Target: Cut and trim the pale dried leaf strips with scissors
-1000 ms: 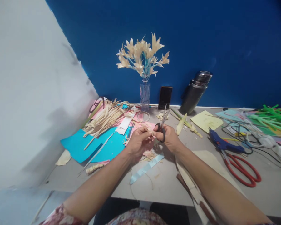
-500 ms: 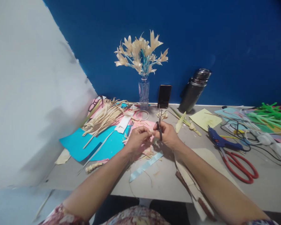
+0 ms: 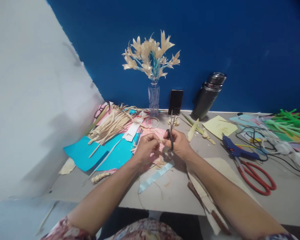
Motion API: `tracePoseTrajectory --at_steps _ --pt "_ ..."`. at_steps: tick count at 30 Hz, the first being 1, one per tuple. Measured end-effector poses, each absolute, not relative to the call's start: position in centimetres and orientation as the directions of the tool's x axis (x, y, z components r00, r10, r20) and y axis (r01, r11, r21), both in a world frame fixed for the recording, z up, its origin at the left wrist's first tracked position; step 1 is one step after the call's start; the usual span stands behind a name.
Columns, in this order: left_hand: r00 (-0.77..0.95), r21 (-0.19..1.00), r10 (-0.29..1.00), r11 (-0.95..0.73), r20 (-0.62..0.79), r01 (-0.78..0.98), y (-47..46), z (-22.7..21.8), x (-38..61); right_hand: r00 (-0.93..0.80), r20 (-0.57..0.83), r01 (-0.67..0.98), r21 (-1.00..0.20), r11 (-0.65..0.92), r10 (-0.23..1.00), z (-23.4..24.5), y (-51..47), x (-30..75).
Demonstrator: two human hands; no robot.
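My right hand [image 3: 179, 144] is closed round the black handles of small scissors [image 3: 171, 128], whose blades point up and away from me. My left hand [image 3: 146, 148] is pinched on a small pale strip of dried leaf [image 3: 160, 140], held between both hands just above the grey table [image 3: 175, 193]. Scraps of the same pale material [image 3: 160, 163] lie on pink paper under my hands. A light blue ribbon strip [image 3: 155, 177] lies on the table just in front of my hands.
A heap of dried leaf strips [image 3: 112, 125] lies on turquoise paper [image 3: 100, 154] at left. At the back stand a vase of straw flowers [image 3: 152, 66], a phone [image 3: 175, 102] and a dark flask [image 3: 208, 96]. A blue glue gun [image 3: 236, 150], red scissors [image 3: 255, 177], cables and green stems [image 3: 287, 123] lie right.
The view has shifted slightly. The scissors in my right hand have turned from leaning right to nearly upright, and both hands stay close together over the pink paper.
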State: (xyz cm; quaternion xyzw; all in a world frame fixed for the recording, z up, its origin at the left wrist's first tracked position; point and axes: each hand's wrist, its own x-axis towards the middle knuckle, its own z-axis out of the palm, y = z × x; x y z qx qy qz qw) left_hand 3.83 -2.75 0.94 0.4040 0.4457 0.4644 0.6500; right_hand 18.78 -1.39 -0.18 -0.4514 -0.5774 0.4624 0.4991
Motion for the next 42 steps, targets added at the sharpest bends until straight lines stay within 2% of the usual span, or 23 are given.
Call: tracePoseTrajectory --at_steps 9,13,16,20,23,26,29,31,35,38,42 --pt "0.005 0.992 0.997 0.074 -0.074 -0.100 -1.9 0.3 3.2 0.092 0.089 -0.162 -0.981 0.103 0.992 0.4 -1.5 18.6" --pt "0.143 0.992 0.983 0.122 -0.119 -0.012 -1.2 0.1 2.6 0.073 0.031 -0.319 -0.946 0.053 0.997 0.3 -0.8 19.4" --pt "0.176 0.995 0.980 0.080 -0.088 0.055 -1.2 0.1 2.6 -0.007 -0.008 -0.320 -0.947 -0.010 1.000 0.3 -0.8 19.4" --pt "0.222 0.976 0.972 0.114 -0.071 -0.187 -1.5 0.2 2.6 -0.052 0.001 -0.178 -0.984 -0.008 0.999 0.4 -1.5 18.9" --pt "0.316 0.942 0.942 0.203 -0.113 -0.267 -1.7 0.1 2.7 -0.117 0.017 -0.103 -0.995 0.005 0.993 0.4 -1.8 18.7" --pt "0.372 0.896 0.916 0.286 -0.152 -0.340 -1.8 0.2 2.8 -0.136 -0.032 -0.182 -0.982 -0.057 0.990 0.3 -1.7 18.6" --pt "0.433 0.788 0.879 0.407 -0.201 -0.461 -1.9 0.4 3.0 -0.159 -0.089 -0.353 -0.925 -0.141 0.983 0.4 -1.4 18.8" --pt "0.427 0.723 0.876 0.444 -0.225 -0.529 -1.9 0.6 3.0 -0.192 -0.073 -0.401 -0.904 -0.146 0.979 0.5 -1.2 19.0" --pt "0.418 0.696 0.878 0.451 -0.233 -0.558 -2.0 0.6 3.0 -0.200 0.007 -0.340 -0.938 -0.063 0.980 0.6 -1.6 18.8" --pt "0.435 0.712 0.874 0.445 -0.214 -0.544 -2.1 0.4 3.0 -0.162 -0.012 -0.287 -0.956 -0.059 0.987 0.4 -2.0 18.2" --pt "0.448 0.672 0.871 0.454 -0.199 -0.585 -2.5 0.2 3.4 -0.219 -0.016 -0.379 -0.920 -0.100 0.976 0.2 -2.1 18.0"
